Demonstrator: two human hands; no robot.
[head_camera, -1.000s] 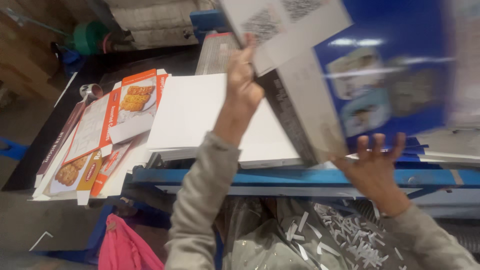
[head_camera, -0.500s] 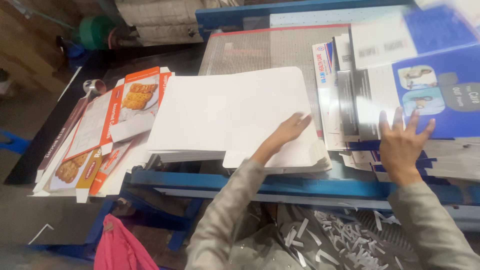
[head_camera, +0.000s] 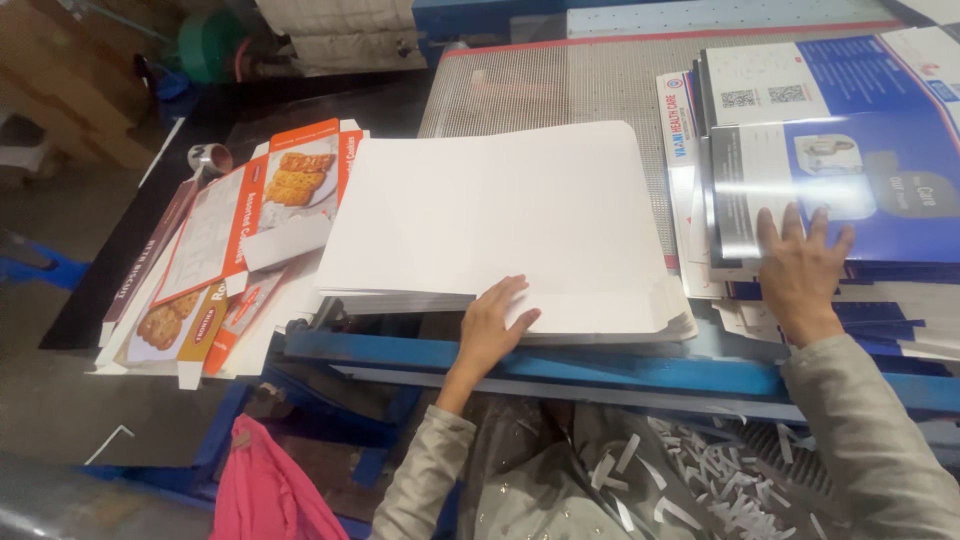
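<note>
Since half a second ago: both hands settled lower, printed sheet now flat. Head view: left hand (head_camera: 492, 328) open, fingers spread, pressing near edge of white sheet stack (head_camera: 500, 225), gripping nothing. Right hand (head_camera: 800, 265) at 3 o'clock, open, flat on blue printed stack (head_camera: 870, 180). Orange carton blanks (head_camera: 235, 240) at 9 o'clock. Step: squaring stacks; next likely needs a grip on one sheet.

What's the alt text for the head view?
Seen from above, the left hand rests flat on a stack of white sheets and the right hand on a stack of blue printed sheets, both on a blue table; orange flattened cartons lie left.
</note>
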